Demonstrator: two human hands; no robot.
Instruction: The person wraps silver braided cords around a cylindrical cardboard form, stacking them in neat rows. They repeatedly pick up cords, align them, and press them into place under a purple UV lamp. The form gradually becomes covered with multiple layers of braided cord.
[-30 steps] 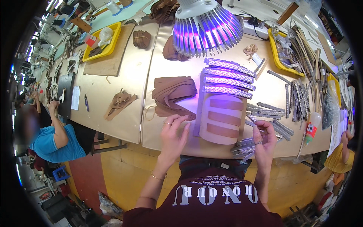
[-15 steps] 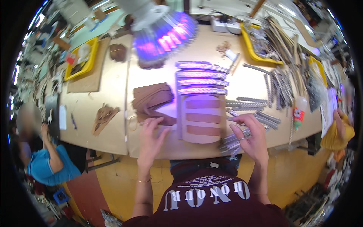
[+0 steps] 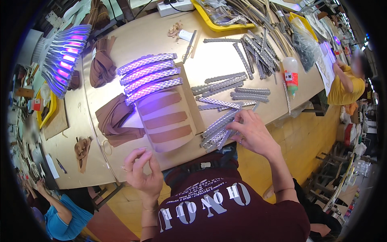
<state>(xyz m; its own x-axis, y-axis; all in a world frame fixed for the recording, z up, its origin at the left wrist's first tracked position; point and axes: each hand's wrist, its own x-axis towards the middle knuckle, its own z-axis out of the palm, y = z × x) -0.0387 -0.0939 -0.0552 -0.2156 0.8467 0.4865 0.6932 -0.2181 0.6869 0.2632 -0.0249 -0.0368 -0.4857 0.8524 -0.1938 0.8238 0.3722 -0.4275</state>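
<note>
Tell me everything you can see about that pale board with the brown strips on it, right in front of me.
The pale board lies flat at the near edge of the wooden table, its near end rounded. Three brown strips lie across it, spaced apart and looking like leather. At its far end, four woven silver strips lie side by side, tinted purple by the lamp. Brown pieces sit against its left side. Neither hand touches it: the left hand hovers just short of its near edge, and the right hand is on a silver strip bundle beside it.
</note>
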